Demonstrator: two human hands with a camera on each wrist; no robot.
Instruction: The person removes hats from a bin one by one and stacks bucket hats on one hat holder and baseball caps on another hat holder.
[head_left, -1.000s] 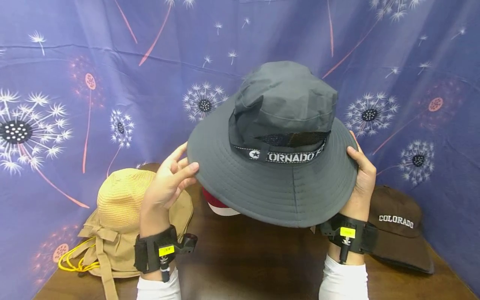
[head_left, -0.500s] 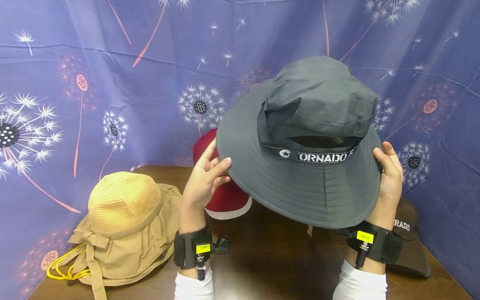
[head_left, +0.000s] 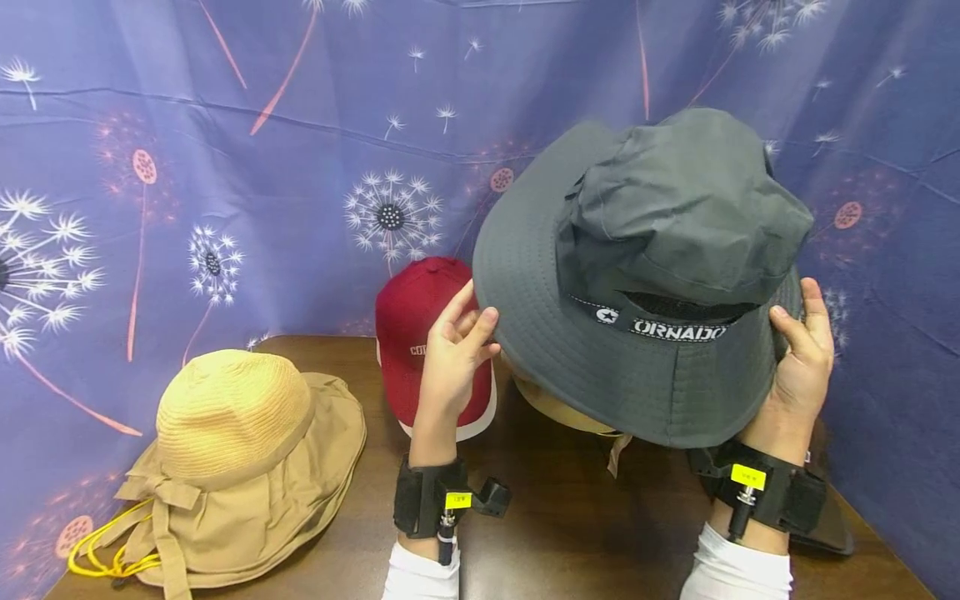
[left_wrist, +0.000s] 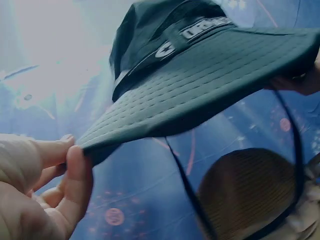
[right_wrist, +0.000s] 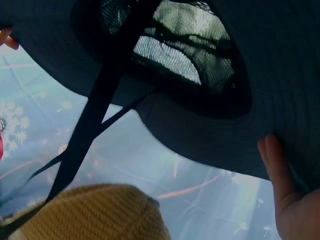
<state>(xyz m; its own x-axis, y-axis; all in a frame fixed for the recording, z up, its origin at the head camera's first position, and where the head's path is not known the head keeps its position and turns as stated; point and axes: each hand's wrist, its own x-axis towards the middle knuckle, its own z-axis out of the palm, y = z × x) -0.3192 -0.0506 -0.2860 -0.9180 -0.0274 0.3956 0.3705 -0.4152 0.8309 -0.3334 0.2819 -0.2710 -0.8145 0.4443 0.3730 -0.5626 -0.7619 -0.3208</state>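
Observation:
A dark grey wide-brimmed sun hat [head_left: 678,233] with white lettering on its band is held up over the table, its crown uppermost and tilted to the right. My left hand [head_left: 454,354] pinches the brim's left edge between thumb and fingers, plain too in the left wrist view. At the opposite edge, my right hand [head_left: 801,367] grips the brim, thumb on top, other fingers beneath. A dark chin strap [right_wrist: 92,120] dangles under the hat, and mesh [right_wrist: 170,60] shows inside its crown. Below it, a tan woven hat [head_left: 551,404] is mostly hidden.
A red cap [head_left: 405,333] with a white brim edge stands behind my left hand. Left on the wooden table [head_left: 570,542] lies a straw-topped hat [head_left: 232,417] with khaki brim and yellow cord [head_left: 112,554]. A brown cap [head_left: 828,542] is partly hidden by my right wrist.
Both hands have carried the grey hat to the right, and it has tilted further that way. The red cap and the tan woven hat beneath have come into view; the brown cap is now mostly covered.

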